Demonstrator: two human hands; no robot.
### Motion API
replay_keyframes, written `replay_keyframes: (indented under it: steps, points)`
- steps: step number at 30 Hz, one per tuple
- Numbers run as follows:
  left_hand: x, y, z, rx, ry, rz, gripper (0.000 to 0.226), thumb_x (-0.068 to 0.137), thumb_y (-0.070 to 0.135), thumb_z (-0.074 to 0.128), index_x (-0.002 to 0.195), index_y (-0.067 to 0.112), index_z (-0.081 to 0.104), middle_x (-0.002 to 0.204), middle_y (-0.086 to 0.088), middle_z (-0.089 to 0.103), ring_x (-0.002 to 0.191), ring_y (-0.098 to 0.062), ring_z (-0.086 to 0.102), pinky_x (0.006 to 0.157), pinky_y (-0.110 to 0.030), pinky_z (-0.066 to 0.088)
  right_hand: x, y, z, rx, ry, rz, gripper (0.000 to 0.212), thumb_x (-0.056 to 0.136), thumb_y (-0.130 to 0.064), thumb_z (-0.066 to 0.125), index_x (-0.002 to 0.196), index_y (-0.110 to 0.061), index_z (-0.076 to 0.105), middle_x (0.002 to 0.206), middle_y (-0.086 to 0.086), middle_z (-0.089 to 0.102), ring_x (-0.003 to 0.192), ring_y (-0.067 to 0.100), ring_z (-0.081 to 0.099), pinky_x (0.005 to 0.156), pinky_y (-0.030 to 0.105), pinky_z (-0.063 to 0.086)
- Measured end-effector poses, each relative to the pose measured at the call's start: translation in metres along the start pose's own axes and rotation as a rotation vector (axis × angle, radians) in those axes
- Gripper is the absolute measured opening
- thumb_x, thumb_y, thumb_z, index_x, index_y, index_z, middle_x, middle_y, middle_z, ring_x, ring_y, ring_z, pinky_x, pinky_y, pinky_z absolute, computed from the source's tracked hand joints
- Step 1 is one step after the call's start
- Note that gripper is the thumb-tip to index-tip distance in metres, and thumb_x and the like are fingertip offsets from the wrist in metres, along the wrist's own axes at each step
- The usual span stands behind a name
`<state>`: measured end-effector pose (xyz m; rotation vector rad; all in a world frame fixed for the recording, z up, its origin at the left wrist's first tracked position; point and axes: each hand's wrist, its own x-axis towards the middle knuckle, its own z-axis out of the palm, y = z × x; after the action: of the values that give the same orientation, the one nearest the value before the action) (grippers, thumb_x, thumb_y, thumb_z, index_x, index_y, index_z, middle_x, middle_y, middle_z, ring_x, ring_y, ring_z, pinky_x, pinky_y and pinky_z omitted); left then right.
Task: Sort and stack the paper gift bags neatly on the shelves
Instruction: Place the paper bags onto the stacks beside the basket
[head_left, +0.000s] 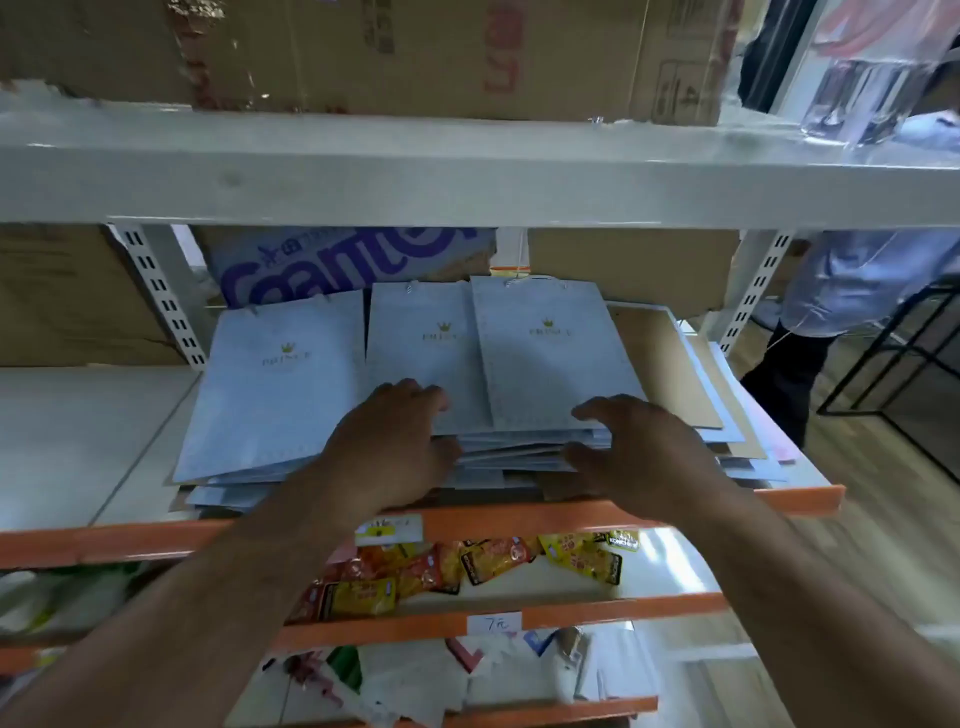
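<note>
Squaring gift bags (426, 358) | stack at 12 o'clock of hands, long axis 12–6 | left hand (395, 441) flat atop, nearer | right hand (641, 452) spread, empty

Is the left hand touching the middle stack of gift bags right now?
Touching. The head view shows the left hand lying on the middle stack of gift bags, fingers flat on its top, with no gap visible.
</note>
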<state>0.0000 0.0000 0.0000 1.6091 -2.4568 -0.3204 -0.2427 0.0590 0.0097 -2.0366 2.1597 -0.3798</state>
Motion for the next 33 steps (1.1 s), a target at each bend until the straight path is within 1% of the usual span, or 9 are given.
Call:
replay_keyframes:
  steps: [8, 13, 17, 21, 24, 27, 29, 31, 33]
  points:
    - [0.058, -0.002, 0.007, 0.021, -0.032, -0.386, 0.078, 0.082, 0.061, 0.068, 0.141, 0.018, 0.041, 0.131, -0.011, 0.045, 0.12, -0.031, 0.047, 0.093, -0.044, 0.049, 0.079, 0.058, 0.003, 0.031, -0.101, 0.114, 0.076, 0.084, -0.068, 0.059, 0.143, -0.025, 0.043, 0.141, 0.003, 0.052, 0.124, 0.026, 0.054, 0.094, 0.037, 0.046]
    - [0.07, -0.006, 0.016, 0.052, -0.024, -0.544, 0.107, 0.066, 0.072, 0.076, 0.146, 0.018, 0.032, 0.139, -0.016, 0.038, 0.125, -0.041, 0.044, 0.097, -0.049, 0.045, 0.111, 0.077, 0.023, 0.014, -0.142, 0.124, 0.11, 0.065, -0.077, 0.069, 0.151, -0.025, 0.023, 0.148, 0.01, 0.039, 0.13, 0.038, 0.046, 0.098, 0.048, 0.045]
    - [0.077, -0.01, 0.018, 0.001, -0.009, -0.609, 0.125, 0.056, 0.073, 0.081, 0.152, 0.021, 0.02, 0.139, -0.019, 0.041, 0.127, -0.042, 0.047, 0.1, -0.048, 0.046, 0.125, 0.084, 0.032, 0.021, -0.145, 0.132, 0.126, 0.056, -0.071, 0.079, 0.152, -0.027, 0.01, 0.15, 0.012, 0.03, 0.132, 0.041, 0.039, 0.097, 0.05, 0.045]
    - [0.08, -0.007, 0.019, -0.106, 0.07, -0.665, 0.137, 0.055, 0.065, 0.087, 0.156, 0.016, 0.008, 0.14, -0.02, 0.044, 0.126, -0.04, 0.05, 0.1, -0.048, 0.049, 0.132, 0.091, 0.03, 0.302, -0.072, 0.121, 0.127, 0.046, -0.052, 0.088, 0.15, -0.033, 0.016, 0.135, 0.008, 0.045, 0.12, 0.036, 0.053, 0.089, 0.049, 0.054]
    - [0.081, -0.007, 0.015, -0.233, 0.199, -0.694, 0.102, 0.067, 0.047, 0.088, 0.143, 0.005, 0.034, 0.133, -0.018, 0.055, 0.118, -0.035, 0.056, 0.086, -0.038, 0.05, 0.134, 0.097, 0.031, 0.605, -0.024, 0.158, 0.108, 0.048, -0.037, 0.088, 0.142, -0.028, 0.036, 0.117, -0.005, 0.058, 0.107, 0.026, 0.061, 0.076, 0.046, 0.06]
    - [0.078, -0.006, 0.006, -0.403, 0.324, -0.703, 0.051, 0.087, 0.023, 0.07, 0.131, 0.003, 0.054, 0.12, -0.014, 0.062, 0.093, -0.024, 0.058, 0.065, -0.026, 0.042, 0.135, 0.099, 0.024, 0.844, -0.026, 0.248, 0.048, 0.076, -0.013, 0.08, 0.12, -0.015, 0.064, 0.101, -0.001, 0.067, 0.092, 0.023, 0.065, 0.066, 0.032, 0.056]
    - [0.075, -0.008, 0.002, -0.567, 0.397, -0.724, 0.037, 0.09, 0.011, 0.062, 0.126, 0.005, 0.061, 0.109, -0.009, 0.061, 0.077, -0.016, 0.055, 0.059, -0.024, 0.042, 0.134, 0.1, 0.018, 1.016, -0.083, 0.3, 0.018, 0.087, -0.004, 0.066, 0.101, -0.014, 0.071, 0.1, 0.008, 0.07, 0.091, 0.029, 0.066, 0.075, 0.04, 0.057]
    - [0.07, -0.013, -0.001, -0.722, 0.451, -0.747, 0.032, 0.09, 0.005, 0.061, 0.121, 0.01, 0.064, 0.106, -0.006, 0.06, 0.075, -0.014, 0.056, 0.061, -0.024, 0.045, 0.131, 0.098, 0.011, 1.162, -0.12, 0.366, 0.016, 0.091, -0.001, 0.059, 0.097, -0.012, 0.069, 0.104, 0.015, 0.07, 0.093, 0.037, 0.066, 0.075, 0.051, 0.059]
    - [0.063, -0.017, -0.005, -0.812, 0.478, -0.749, 0.027, 0.091, 0.005, 0.061, 0.116, 0.014, 0.066, 0.109, -0.006, 0.061, 0.081, -0.017, 0.058, 0.063, -0.025, 0.045, 0.128, 0.094, 0.004, 1.248, -0.133, 0.377, 0.017, 0.093, -0.001, 0.058, 0.105, -0.008, 0.067, 0.104, 0.015, 0.071, 0.088, 0.037, 0.069, 0.062, 0.042, 0.059]
